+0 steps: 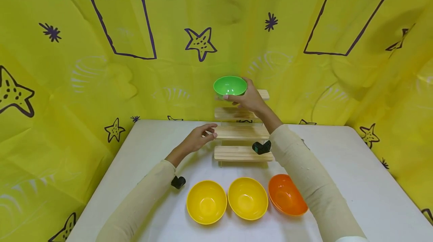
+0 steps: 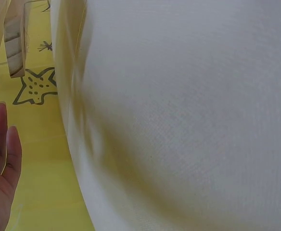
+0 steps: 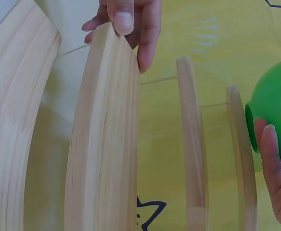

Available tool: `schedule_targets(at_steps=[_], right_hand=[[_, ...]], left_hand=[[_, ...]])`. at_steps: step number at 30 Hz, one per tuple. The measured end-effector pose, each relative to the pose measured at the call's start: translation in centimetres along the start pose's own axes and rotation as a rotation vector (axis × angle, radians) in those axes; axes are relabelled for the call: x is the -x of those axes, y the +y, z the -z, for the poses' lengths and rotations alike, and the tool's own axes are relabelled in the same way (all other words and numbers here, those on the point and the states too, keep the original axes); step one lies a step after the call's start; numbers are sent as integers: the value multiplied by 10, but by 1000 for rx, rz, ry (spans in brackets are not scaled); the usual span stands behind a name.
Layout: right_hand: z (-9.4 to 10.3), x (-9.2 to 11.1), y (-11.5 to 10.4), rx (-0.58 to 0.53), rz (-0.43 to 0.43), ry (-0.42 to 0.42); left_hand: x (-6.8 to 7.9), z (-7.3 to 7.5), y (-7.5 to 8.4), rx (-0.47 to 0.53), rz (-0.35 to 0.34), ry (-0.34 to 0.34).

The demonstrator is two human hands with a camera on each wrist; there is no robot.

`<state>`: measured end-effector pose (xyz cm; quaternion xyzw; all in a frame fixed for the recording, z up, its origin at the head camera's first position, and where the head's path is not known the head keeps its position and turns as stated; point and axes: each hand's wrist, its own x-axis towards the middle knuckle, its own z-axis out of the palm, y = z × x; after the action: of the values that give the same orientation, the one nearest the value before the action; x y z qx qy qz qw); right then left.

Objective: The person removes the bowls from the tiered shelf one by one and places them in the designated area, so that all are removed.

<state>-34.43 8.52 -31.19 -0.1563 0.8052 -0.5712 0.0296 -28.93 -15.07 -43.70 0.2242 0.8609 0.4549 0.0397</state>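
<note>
My right hand grips a green bowl by its right side, close over the top step of a wooden tiered rack. The right wrist view shows the bowl with its foot right beside the top board. At the left end of the second board from the bottom, my left hand holds the board's end. Its thumb lies on the front edge, with the fingers toward the back edge. In the left wrist view only part of the left hand shows.
Two yellow bowls and an orange bowl stand in a row on the white tabletop, in front of the rack's lowest board. My right sleeve partly covers the orange one. A yellow patterned curtain hangs behind and at both sides.
</note>
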Motion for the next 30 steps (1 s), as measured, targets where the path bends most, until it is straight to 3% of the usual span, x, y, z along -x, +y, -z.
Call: schedule_targets(at_steps=[30], right_hand=[[23, 18, 8, 33, 14, -25]], left_hand=[[0, -3, 0, 28, 18, 15]])
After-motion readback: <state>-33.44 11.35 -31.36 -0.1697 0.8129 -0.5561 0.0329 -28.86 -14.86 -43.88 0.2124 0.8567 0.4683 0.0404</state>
